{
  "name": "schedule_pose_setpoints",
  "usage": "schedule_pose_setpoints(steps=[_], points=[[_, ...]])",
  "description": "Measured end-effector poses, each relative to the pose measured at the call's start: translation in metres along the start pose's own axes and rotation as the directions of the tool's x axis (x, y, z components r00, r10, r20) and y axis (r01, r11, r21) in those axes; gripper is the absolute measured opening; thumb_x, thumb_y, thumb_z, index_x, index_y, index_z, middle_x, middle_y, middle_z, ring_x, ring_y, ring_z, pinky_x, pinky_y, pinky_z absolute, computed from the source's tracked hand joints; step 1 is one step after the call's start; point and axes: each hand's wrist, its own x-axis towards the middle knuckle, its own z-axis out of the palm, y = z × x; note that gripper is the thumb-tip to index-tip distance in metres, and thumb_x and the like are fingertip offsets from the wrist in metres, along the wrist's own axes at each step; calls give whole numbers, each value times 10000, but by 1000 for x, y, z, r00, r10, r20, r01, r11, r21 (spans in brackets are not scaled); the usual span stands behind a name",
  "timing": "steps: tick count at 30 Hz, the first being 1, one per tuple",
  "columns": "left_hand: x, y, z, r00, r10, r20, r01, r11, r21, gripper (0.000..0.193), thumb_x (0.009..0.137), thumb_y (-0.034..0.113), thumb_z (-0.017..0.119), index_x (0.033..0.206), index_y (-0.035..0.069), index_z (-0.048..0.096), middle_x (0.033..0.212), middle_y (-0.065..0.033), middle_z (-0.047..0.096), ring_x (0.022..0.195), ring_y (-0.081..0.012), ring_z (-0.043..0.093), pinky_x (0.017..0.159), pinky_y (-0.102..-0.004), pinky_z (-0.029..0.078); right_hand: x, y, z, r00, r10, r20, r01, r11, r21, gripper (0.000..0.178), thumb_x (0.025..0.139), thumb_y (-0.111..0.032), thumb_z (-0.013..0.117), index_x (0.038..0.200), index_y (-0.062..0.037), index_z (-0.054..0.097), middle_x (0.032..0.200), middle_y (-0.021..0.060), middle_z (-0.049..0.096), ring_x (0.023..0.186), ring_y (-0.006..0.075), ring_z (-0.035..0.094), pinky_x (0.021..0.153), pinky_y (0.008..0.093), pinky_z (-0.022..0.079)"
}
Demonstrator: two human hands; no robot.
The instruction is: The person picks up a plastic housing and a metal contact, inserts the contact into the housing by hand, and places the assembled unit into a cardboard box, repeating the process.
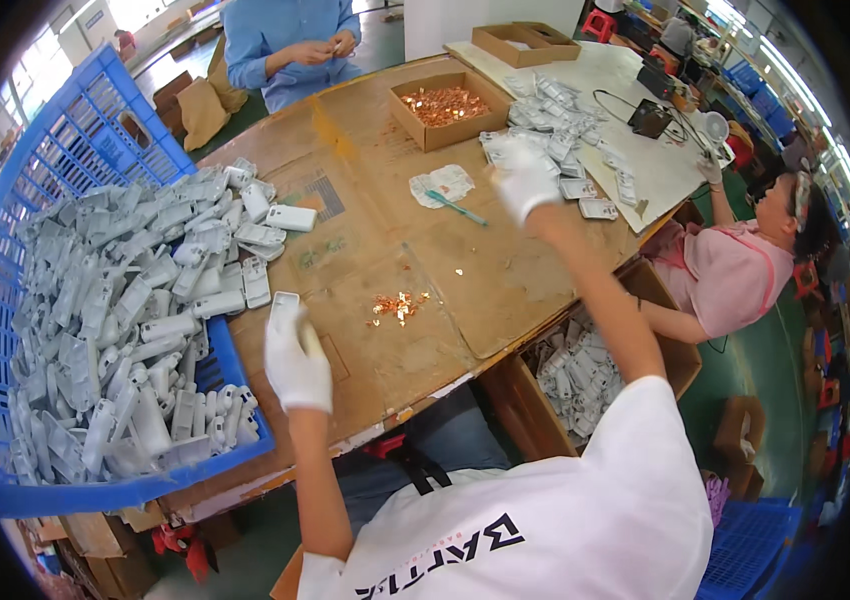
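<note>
The left hand (297, 365), in a white glove, is near the centre left of the frame, its grip closed around a pale grey plastic casing (286, 301) whose end shows beyond the fingers. The right hand (525, 185), also gloved, reaches to the upper right of centre and is blurred; how far open its grip is, and whether it has hold of anything, I cannot tell. It is just beside a pile of similar casings (557, 115), which spreads onto a whitish table (660, 175).

Between the hands, a small scatter of coppery metal pieces (400, 307) lies on the brown surface (355, 245). Above it, near the top centre, a teal pen (457, 208) lies partly on a crumpled white paper (442, 184). Farther up stands a cardboard box (470, 135) holding more coppery bits (442, 103).

A blue crate (115, 493) fills the left of the frame, heaped with grey casings (130, 300), some spilling past its right side. At the lower right, below the edge of the surface, an open carton (523, 408) holds more casings (590, 378). A person in a blue shirt (280, 30) stands at the top; another in pink (730, 270) is at the right.
</note>
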Motion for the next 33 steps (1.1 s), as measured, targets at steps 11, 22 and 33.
schedule_pose_setpoints(steps=[11,22,33], points=[[127,-62,76,955,-297,8,225,741,632,365,837,298,662,1186,245,569,1148,-141,564,966,-359,623,809,-466,501,-67,-16,94,607,-641,470,681,724,108,163,780,-62,603,914,-144,647,950,64,578,936,260,595,792,367,521],[137,-71,105,962,-164,219,44,882,469,277,769,83,658,1045,86,635,1012,-232,651,882,-384,625,746,-444,509,-40,-10,85,588,-124,799,376,917,-134,232,718,-209,703,936,-136,733,931,137,710,870,337,682,753,431,551],[176,-193,111,907,-415,78,420,868,-265,237,810,-10,600,1047,-14,601,975,-140,656,861,-242,595,767,-345,483,-48,-54,94,576,-348,740,575,816,-64,189,704,-98,667,867,-17,719,891,176,703,864,374,669,730,441,549]])
